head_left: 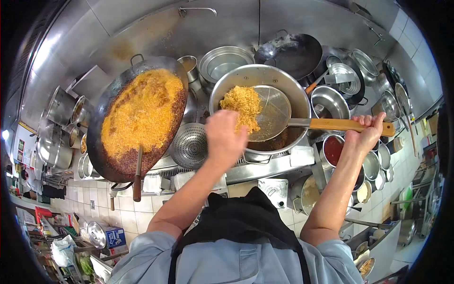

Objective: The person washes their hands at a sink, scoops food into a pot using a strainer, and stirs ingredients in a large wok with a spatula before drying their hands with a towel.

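My right hand [366, 132] is wrapped round the wooden handle [338, 125] of a round mesh strainer [269, 113]. The strainer lies over a large steel pot [305, 102], with golden fried bits [242, 106] heaped at its left side. My left hand [226, 139] is just left of and below that heap, over the pot's near left rim; it is blurred and its fingers are not clear. At the left, a big dark wok [101, 109] holds foaming orange food [142, 111] in dark oil, with a wooden-handled utensil [138, 177] resting in it.
A perforated steel bowl [189, 146] sits between wok and pot. Behind are a steel basin [226, 64] and an empty wok [295, 54]. Right of the pot are a steel pot [330, 102] and a container of red sauce [333, 149]. Pots line the left side.
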`<state>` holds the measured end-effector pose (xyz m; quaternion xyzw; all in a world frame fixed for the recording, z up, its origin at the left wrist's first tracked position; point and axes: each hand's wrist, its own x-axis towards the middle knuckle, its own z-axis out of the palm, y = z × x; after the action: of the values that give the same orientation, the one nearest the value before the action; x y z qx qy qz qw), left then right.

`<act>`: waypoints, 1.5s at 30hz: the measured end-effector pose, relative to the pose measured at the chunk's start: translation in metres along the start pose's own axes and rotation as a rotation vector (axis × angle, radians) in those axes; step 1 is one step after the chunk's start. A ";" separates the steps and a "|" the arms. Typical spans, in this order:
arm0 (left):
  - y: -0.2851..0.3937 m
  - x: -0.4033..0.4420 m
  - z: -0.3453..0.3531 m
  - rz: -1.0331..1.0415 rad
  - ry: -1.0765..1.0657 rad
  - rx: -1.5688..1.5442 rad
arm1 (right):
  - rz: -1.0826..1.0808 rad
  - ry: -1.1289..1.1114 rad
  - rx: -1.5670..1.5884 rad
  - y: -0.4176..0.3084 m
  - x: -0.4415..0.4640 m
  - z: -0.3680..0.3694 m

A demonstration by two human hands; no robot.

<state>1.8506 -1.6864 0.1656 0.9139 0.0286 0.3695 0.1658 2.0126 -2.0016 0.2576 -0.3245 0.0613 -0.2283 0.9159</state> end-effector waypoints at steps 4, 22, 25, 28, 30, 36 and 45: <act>0.093 0.021 0.019 0.236 -0.211 -0.250 | -0.060 -0.008 0.001 -0.027 -0.007 0.013; 0.202 0.061 0.110 0.444 -0.366 -0.530 | -0.146 0.060 0.067 -0.108 -0.022 -0.017; 0.209 0.069 0.102 0.471 -0.363 -0.508 | -0.162 0.045 0.078 -0.120 -0.030 -0.007; 0.208 0.084 0.089 0.487 -0.248 -0.548 | -0.170 -0.045 0.068 -0.131 -0.026 0.013; 0.199 0.102 0.073 0.478 -0.160 -0.583 | -0.157 -0.091 0.059 -0.135 -0.036 0.044; 0.125 0.157 -0.025 0.285 -0.071 -0.466 | -0.071 -0.412 0.096 -0.101 -0.084 0.168; -0.116 0.158 -0.168 -0.138 0.654 -0.359 | 0.005 -1.365 0.338 0.064 -0.337 0.327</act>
<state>1.8582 -1.5018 0.3457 0.6998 0.0762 0.6289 0.3300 1.8224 -1.6184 0.4612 -0.2484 -0.5629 0.0223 0.7880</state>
